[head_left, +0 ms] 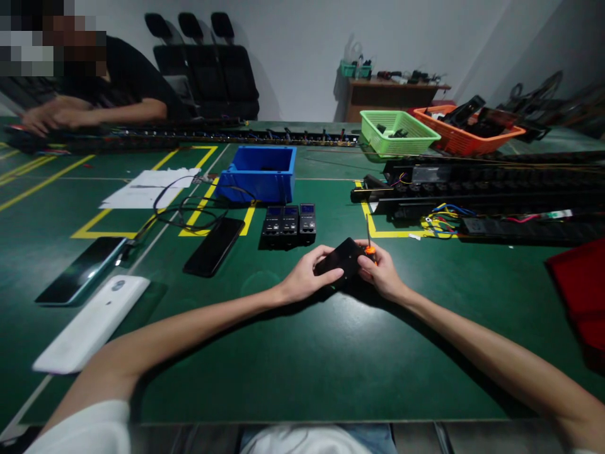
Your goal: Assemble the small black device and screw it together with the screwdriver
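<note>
My left hand point(306, 276) is closed around a flat black rectangular case point(344, 260), thumb across its face. Small dots, perhaps screws or holes, show on that face. At the case's right edge, my right hand point(382, 272) grips a screwdriver point(370, 252) with an orange handle, its thin shaft pointing up and away from the case. The right thumb also presses on or beside the case. Just beyond my hands, three small black modules point(290, 224) with dark blue displays and ports stand in a row on the green table point(265, 372).
A blue bin point(258, 176), papers point(151, 188) and a coiled cable point(189, 208) lie behind. Phones point(215, 247) rest at left. Black rails with wires point(444, 217), a green basket point(399, 132) and an orange basket point(467, 135) are right. Another person point(127, 82) sits across.
</note>
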The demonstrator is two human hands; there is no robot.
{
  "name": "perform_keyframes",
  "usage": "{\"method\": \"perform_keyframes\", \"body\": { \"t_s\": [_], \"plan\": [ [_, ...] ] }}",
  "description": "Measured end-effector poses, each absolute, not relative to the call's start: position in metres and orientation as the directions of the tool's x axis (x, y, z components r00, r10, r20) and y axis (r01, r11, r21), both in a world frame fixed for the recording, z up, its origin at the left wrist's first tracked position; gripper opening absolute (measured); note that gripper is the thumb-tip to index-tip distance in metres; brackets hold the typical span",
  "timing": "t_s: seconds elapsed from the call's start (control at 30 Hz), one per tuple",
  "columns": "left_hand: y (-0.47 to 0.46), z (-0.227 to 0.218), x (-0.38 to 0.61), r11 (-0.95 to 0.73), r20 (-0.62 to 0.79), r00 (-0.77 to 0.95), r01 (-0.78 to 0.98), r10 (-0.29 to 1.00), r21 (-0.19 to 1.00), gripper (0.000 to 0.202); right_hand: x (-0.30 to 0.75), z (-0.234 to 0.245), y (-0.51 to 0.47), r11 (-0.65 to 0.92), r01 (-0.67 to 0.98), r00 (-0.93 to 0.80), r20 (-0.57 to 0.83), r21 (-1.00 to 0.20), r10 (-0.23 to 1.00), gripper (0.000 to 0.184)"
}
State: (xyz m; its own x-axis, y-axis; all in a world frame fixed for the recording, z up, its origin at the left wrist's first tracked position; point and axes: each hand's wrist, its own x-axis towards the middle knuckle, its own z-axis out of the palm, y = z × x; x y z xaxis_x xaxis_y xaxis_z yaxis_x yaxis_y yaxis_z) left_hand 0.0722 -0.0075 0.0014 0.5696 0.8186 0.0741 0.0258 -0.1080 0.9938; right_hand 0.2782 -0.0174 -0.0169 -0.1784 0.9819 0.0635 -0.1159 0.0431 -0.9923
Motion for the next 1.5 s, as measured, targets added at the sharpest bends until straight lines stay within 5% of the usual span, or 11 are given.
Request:
{"method": "perform_keyframes", "body": {
  "t_s": [0.17,0.33,0.53,0.97,1.5],
  "plan": [
    [0.000,-0.005,0.078,0.004,0.027,0.689,-0.044,0.724,0.999,0.060,0.279,-0.016,-0.016,0.007,-0.109,-0.248,0.034,-0.994,0.968,0.045],
    [0.002,-0.006,0.077,-0.117,0.131,0.608,-0.063,0.783,0.991,0.076,0.277,-0.015,-0.015,0.046,-0.062,-0.191,0.057,-0.997,0.980,0.044],
    [0.000,-0.006,0.074,-0.214,0.231,0.509,-0.092,0.829,0.972,0.069,0.274,-0.013,-0.015,0.107,-0.098,-0.163,0.122,-0.989,0.979,0.024],
    [0.005,-0.013,0.075,-0.301,0.284,0.321,0.002,0.903,0.954,0.059,0.264,-0.011,0.010,0.254,0.025,-0.148,0.248,-0.967,0.957,0.034],
    [-0.013,-0.009,0.048,-0.224,0.178,0.316,0.117,0.932,0.967,0.053,0.298,-0.002,-0.033,0.083,0.167,-0.192,0.050,-0.982,0.980,0.031]
  ]
}}
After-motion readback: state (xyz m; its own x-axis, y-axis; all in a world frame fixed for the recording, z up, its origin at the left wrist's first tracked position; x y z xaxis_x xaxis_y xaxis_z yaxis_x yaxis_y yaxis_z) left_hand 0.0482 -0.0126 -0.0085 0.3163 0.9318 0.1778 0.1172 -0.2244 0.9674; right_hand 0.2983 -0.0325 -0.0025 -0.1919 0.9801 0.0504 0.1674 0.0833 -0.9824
